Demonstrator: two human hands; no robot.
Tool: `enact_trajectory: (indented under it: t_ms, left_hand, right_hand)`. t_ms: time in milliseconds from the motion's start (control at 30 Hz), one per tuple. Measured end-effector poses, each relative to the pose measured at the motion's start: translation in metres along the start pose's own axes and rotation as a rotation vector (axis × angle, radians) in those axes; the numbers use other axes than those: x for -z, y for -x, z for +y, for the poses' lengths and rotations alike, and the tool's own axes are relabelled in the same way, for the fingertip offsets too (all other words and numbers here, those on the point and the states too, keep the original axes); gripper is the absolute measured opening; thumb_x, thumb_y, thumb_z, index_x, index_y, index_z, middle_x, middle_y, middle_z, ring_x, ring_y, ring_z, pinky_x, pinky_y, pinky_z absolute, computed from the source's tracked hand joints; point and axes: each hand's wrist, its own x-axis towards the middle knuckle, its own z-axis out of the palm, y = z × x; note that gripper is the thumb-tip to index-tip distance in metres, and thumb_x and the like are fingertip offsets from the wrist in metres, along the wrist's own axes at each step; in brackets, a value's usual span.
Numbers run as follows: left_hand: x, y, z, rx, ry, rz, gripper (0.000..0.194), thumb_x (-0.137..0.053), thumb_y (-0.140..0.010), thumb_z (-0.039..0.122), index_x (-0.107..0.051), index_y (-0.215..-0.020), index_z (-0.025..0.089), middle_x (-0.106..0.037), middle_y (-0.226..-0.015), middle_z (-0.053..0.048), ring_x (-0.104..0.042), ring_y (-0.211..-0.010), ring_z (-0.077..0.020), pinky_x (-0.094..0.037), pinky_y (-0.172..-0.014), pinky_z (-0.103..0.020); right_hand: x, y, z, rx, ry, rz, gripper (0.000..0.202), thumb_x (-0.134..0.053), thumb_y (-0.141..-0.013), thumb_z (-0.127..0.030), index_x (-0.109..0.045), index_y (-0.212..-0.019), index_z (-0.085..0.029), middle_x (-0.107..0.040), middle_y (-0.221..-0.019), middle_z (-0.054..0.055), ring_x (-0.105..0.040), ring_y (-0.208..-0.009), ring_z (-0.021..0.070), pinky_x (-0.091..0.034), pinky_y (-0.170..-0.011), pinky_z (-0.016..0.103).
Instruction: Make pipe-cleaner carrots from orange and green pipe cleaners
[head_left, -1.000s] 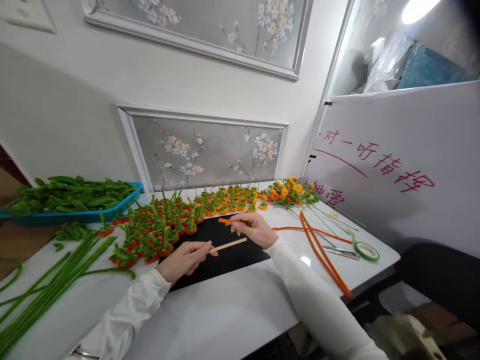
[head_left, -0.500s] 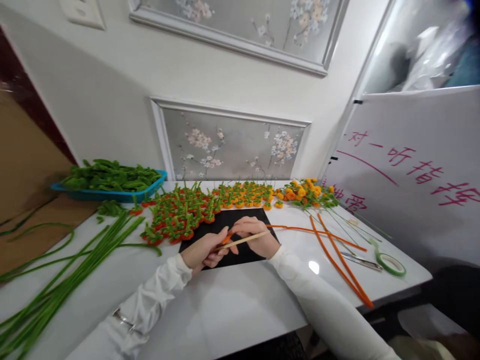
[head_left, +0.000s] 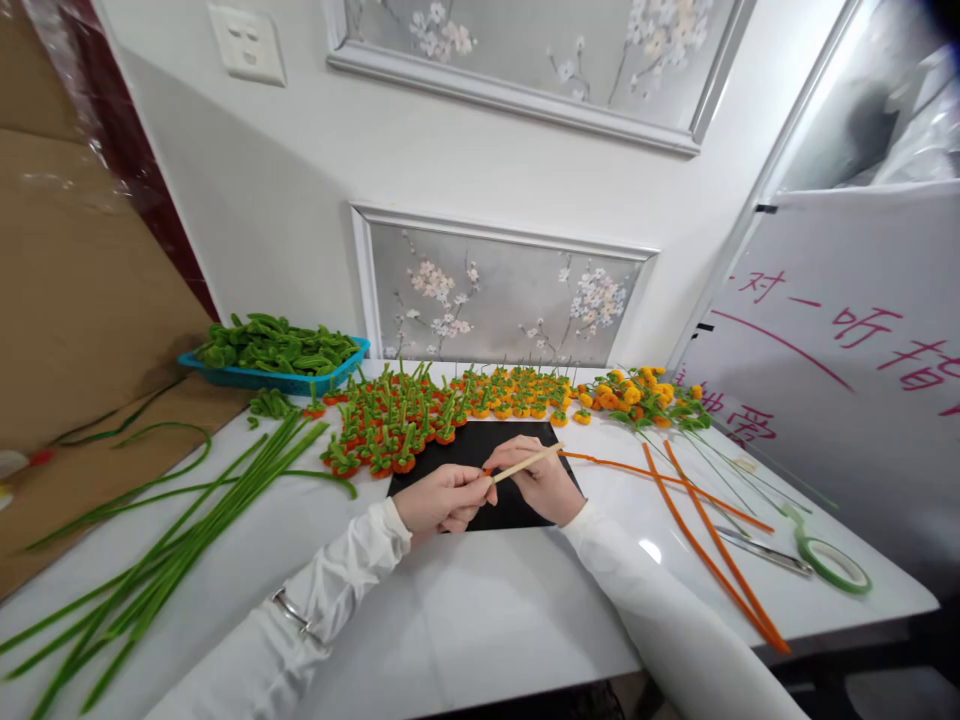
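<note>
Both hands meet over the black mat [head_left: 517, 508] in the middle of the table. My left hand [head_left: 442, 497] is closed, thumb and fingers pinching the near end of a thin wooden stick [head_left: 529, 462]. The stick slants up to the right, across the front of my right hand [head_left: 541, 482]. Right thumb and fingertips pinch a bit of orange pipe cleaner beside the stick's end; only a speck shows between the hands. From behind the right hand a long orange pipe cleaner [head_left: 637, 464] trails to the right over the table. How it sits around the stick is hidden by fingers.
Small orange flowers with green stems [head_left: 397, 430] stand behind the mat, beside yellow ones [head_left: 525, 392] and a yellow flower bunch [head_left: 645, 395]. Left are green pipe cleaners [head_left: 187, 540] and a blue tray [head_left: 277, 382]. Right lie orange pipe cleaners [head_left: 724, 560], tweezers [head_left: 772, 552] and green tape [head_left: 832, 565].
The view has swung left, so everything sits further right in the picture. My left fingers have closed in around the stick's end, and less orange shows between the hands.
</note>
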Motion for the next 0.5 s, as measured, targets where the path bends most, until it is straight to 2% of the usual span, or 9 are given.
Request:
enact_trajectory:
  t_ms: [100,267,433,500]
  left_hand:
    - [0.001,-0.003,-0.006,-0.06,-0.129,0.061,0.037,-0.058,-0.076,0.051,-0.048,-0.073,0.015,-0.027,-0.044,0.011,-0.017,-0.038,-0.0031,-0.012,-0.038,-0.019]
    - [0.003,-0.01,-0.013,-0.192,-0.334,0.255,0.035,-0.051,-0.08,0.05,-0.047,-0.07,0.017,-0.025,-0.043,0.011,-0.02,-0.038,-0.0052,-0.017,-0.038,-0.019]
    - [0.004,-0.01,-0.012,-0.388,-0.671,0.57,0.033,-0.045,-0.084,0.041,-0.049,-0.064,0.016,-0.037,-0.054,0.005,-0.035,-0.051,-0.0088,-0.028,-0.048,-0.021]
    - [0.004,-0.01,-0.013,-0.405,-0.757,0.64,0.029,-0.044,-0.085,0.04,-0.052,-0.069,0.016,-0.042,-0.057,0.005,-0.038,-0.055,-0.0099,-0.03,-0.052,-0.021]
  right_hand:
    - [-0.003,0.001,0.002,-0.038,-0.017,-0.011,0.023,-0.044,-0.086,-0.012,-0.066,-0.089,-0.019,-0.067,-0.085,0.004,-0.06,-0.082,0.0149,-0.044,-0.079,0.031]
    - [-0.005,0.003,0.0,-0.157,-0.074,-0.101,0.022,-0.042,-0.087,-0.014,-0.063,-0.088,-0.016,-0.065,-0.075,0.002,-0.059,-0.06,0.0109,-0.046,-0.059,0.021]
    - [-0.006,0.003,-0.009,-0.132,0.048,-0.207,0.021,-0.043,-0.09,-0.019,-0.059,-0.077,-0.017,-0.064,-0.068,0.001,-0.059,-0.063,0.0114,-0.044,-0.064,0.02]
    - [-0.007,0.003,-0.01,-0.103,0.098,-0.236,0.017,-0.044,-0.089,-0.018,-0.057,-0.078,-0.017,-0.062,-0.067,0.0,-0.059,-0.063,0.0116,-0.043,-0.064,0.02]
